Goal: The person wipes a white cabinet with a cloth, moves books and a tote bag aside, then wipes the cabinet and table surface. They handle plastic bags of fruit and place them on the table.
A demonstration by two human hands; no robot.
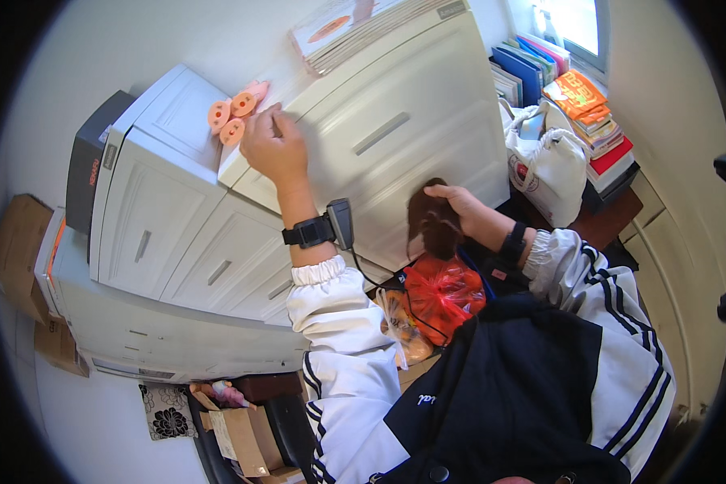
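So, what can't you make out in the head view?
All in the head view:
- Left hand: whether it holds anything; the curled hand hides its own palm.
- Right hand: its far side, hidden by the brown item.
- Red bag: exact contents, obscured by crumpled plastic.
- Paper stack: cut off by the upper edge.

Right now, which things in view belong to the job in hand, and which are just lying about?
Likely in the job, going by the hands:
brown soft-looking item, held in the right hand
pinkish-orange round-ended pieces, beside the left hand

Apparently just lying about:
red plastic bag
white tote bag
stacked books
open cardboard box
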